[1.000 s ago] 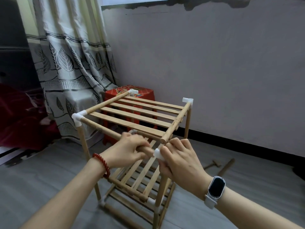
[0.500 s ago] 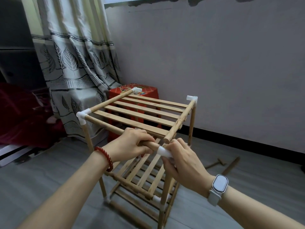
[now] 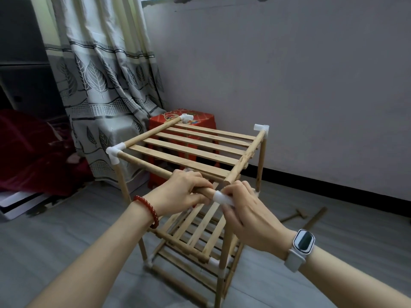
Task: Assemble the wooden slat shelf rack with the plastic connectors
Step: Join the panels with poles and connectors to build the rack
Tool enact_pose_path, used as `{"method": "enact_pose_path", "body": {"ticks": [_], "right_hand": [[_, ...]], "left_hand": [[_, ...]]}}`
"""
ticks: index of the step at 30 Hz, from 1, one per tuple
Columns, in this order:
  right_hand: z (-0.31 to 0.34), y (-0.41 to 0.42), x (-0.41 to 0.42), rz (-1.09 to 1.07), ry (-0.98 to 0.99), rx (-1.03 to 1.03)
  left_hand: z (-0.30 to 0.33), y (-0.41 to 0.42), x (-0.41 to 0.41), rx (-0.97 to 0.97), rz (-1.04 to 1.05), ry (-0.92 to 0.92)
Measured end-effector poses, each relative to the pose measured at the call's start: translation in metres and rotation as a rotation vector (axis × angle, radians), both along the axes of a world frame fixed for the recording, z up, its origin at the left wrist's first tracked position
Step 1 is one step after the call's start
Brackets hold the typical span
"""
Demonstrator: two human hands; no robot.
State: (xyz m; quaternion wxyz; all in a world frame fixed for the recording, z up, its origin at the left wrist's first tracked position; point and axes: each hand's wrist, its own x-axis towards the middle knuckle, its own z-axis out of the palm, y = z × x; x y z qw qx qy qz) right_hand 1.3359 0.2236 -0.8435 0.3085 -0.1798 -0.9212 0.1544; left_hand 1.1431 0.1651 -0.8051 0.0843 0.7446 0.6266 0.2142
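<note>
A wooden slat shelf rack (image 3: pixel 195 150) stands on the floor, with white plastic connectors at three top corners, such as the left one (image 3: pixel 113 153). My left hand (image 3: pixel 181 192) grips the front top rod (image 3: pixel 146 166) near its right end. My right hand (image 3: pixel 243 207) holds a white corner connector (image 3: pixel 221 197) fitted on that rod's end, above the near right leg (image 3: pixel 225 247). The right side rail's free end (image 3: pixel 230 180) sits just above the connector, apart from it. Lower slat shelves show beneath my hands.
A red plastic stool (image 3: pixel 184 121) stands behind the rack by a leaf-patterned curtain (image 3: pixel 100 85). A small hammer (image 3: pixel 294 215) and a loose wooden rod (image 3: pixel 314 218) lie on the grey floor at the right. A dark red cloth (image 3: pixel 29 156) is at the left.
The view has shifted so the rack sits slightly further right and lower. Both hands keep their holds on the front rod and the connector; the connector looks a little more exposed.
</note>
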Motion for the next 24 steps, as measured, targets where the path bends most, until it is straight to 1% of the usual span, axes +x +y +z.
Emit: {"method": "enact_pose_path", "body": {"ticks": [1, 2, 5, 8, 10, 13, 15, 17, 19, 21, 23, 24], "right_hand": [[0.003, 0.0, 0.004, 0.033, -0.013, -0.111], [0.005, -0.001, 0.008, 0.065, 0.015, -0.211], [0.007, 0.001, 0.012, 0.068, 0.284, -0.39], [0.008, 0.01, 0.008, -0.003, 0.494, -0.52], [0.011, 0.018, 0.007, -0.031, 0.536, -0.548], [0.019, 0.027, 0.006, -0.006, 0.474, -0.459], [0.026, 0.032, 0.002, -0.005, 0.358, -0.348], [0.03, 0.04, -0.003, 0.022, 0.219, -0.321], [0.034, 0.045, -0.006, 0.057, 0.076, -0.338], [0.04, 0.049, -0.008, 0.058, -0.069, -0.221], [0.045, 0.051, -0.009, 0.049, -0.163, -0.116], [0.047, 0.05, -0.01, 0.041, -0.192, -0.098]], "left_hand": [[0.0, 0.0, 0.001, -0.001, 0.011, 0.016], [-0.001, -0.001, 0.002, 0.008, 0.018, 0.039], [-0.005, -0.005, 0.01, 0.07, 0.039, 0.103], [-0.01, -0.01, 0.024, 0.139, 0.065, 0.153], [-0.012, -0.012, 0.037, 0.176, 0.097, 0.204], [-0.019, -0.01, 0.061, 0.254, 0.236, 0.236], [-0.026, -0.005, 0.073, 0.358, 0.326, 0.238], [-0.033, 0.0, 0.077, 0.476, 0.383, 0.229], [-0.038, 0.004, 0.078, 0.547, 0.384, 0.223], [-0.041, 0.004, 0.076, 0.593, 0.356, 0.215], [-0.043, 0.003, 0.073, 0.625, 0.326, 0.228], [-0.044, 0.003, 0.073, 0.642, 0.319, 0.234]]}}
